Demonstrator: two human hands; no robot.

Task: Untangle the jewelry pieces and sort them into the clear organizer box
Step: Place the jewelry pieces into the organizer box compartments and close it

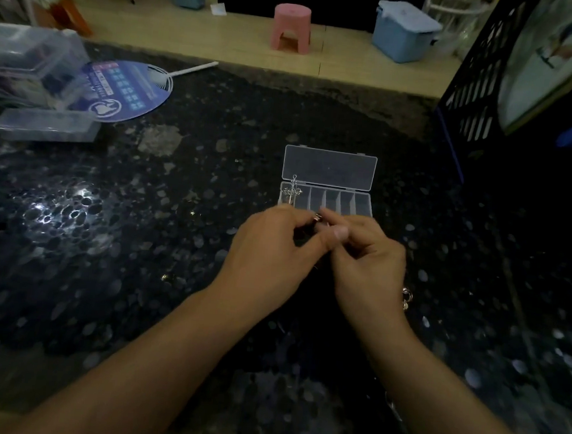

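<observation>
Silver cross pendant [292, 190] over leftmost compartment of clear organizer box [328, 186], frame centre. Left hand [275, 250] and right hand [367, 257] pinch small jewelry piece [317, 217] together. Risk: hard pull tightens knot, piece drops on dark countertop [175, 208].

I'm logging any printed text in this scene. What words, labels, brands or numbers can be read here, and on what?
Nothing can be read.
Round blue-and-white hand fan: rows of print and a white logo, too blurred to read.
Clear plastic organizer box: no print visible.
Light blue storage bin: faint lid mark, unreadable.
</observation>
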